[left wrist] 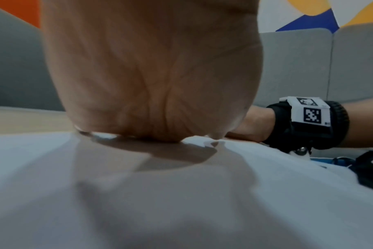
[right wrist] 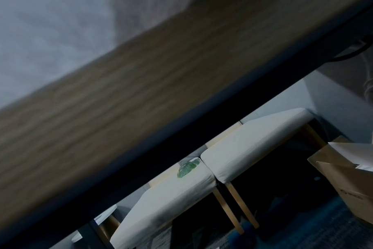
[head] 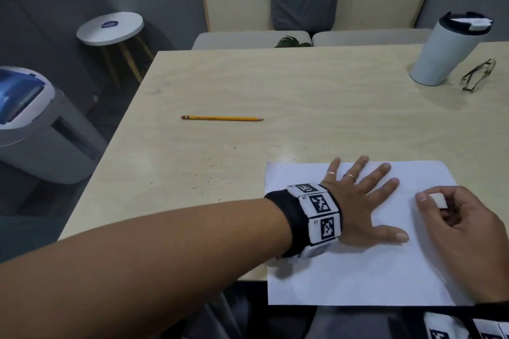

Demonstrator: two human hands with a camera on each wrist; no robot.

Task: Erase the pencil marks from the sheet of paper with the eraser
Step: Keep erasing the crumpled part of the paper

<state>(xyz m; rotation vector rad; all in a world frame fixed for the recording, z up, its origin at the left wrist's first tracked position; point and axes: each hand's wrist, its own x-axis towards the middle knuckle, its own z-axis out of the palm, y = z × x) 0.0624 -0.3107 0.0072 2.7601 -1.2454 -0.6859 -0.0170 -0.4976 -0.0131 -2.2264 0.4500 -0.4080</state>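
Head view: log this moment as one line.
left hand flat, pressing sheet of paper | right hand pinching eraser above sheet | pencil idle on table

An office meeting nook: a pale wood table (head: pixel 275 85) with cushioned bench seats (head: pixel 252 38) at twelve o'clock, a travel tumbler (head: pixel 446 52) and eyeglasses (head: pixel 478 76) at two o'clock, and a round side table (head: pixel 110 28) at ten o'clock.

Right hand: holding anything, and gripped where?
The right hand pinches the white eraser by its sides near the back end; the front end sticks out. The left hand holds nothing, pressing flat on the sheet of paper.
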